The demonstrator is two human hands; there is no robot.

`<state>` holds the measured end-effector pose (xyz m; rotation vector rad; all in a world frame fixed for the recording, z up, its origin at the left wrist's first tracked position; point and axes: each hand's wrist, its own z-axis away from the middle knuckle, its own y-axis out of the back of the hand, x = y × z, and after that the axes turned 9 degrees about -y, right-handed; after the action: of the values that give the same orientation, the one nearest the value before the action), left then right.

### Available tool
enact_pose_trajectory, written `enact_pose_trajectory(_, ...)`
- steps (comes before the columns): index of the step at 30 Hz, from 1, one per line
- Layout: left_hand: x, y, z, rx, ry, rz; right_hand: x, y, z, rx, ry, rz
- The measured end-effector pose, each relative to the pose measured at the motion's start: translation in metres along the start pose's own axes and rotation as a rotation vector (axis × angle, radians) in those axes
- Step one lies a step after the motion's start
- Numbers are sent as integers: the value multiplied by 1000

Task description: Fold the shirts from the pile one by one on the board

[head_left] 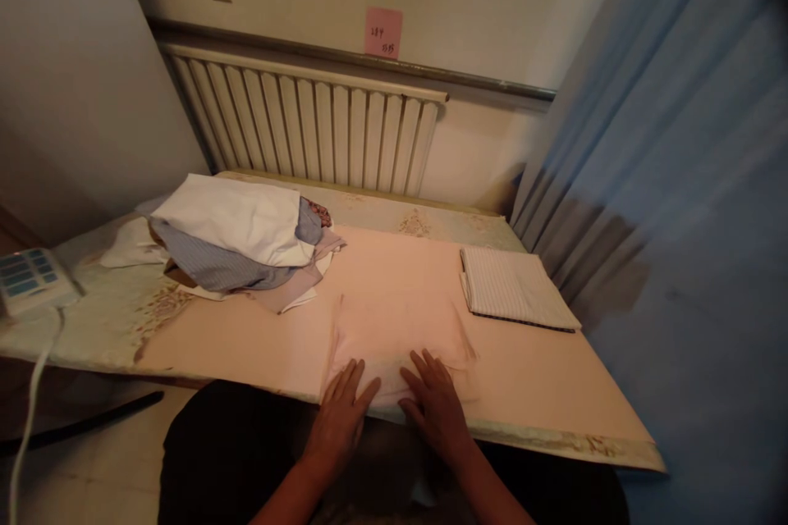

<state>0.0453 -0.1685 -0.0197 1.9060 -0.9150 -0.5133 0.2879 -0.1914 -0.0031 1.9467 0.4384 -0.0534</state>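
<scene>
Radiator [308, 127] wall behind, worktop [554, 394] carries a pink cloth [394, 320] at the near edge, with left hand [341, 418] and right hand [437, 410] both flat, fingers spread, pressing its near end. One striped cloth [514, 287] already lies folded to the right; a heap [240, 242] of unfolded clothes sits well apart on the left. Judging by that, folding looks early: one piece done, pink one only being smoothed, heap still to go.
</scene>
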Motion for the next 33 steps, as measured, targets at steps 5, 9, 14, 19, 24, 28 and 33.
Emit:
enact_pose_trajectory(5, 0, 0, 1, 23, 5, 12, 1, -2, 0, 14, 0, 10)
enact_pose_trajectory(9, -1, 1, 1, 25, -2, 6, 2, -2, 0, 26, 14, 24)
enact_pose_trajectory(14, 0, 2, 2, 25, 2, 11, 2, -2, 0, 35, 17, 23)
enact_pose_trajectory(19, 1, 3, 1, 32, 15, 20, 1, -2, 0, 21, 5, 27)
enact_pose_trajectory(24, 2, 4, 1, 30, 22, 18, 2, -3, 0, 19, 7, 34)
enact_pose_trajectory(28, 3, 3, 1, 3, 56, 35, 1, -4, 1, 29, 2, 39)
enact_pose_trajectory(33, 3, -3, 3, 5, 90, 56, 2, -7, 2, 45, -5, 36)
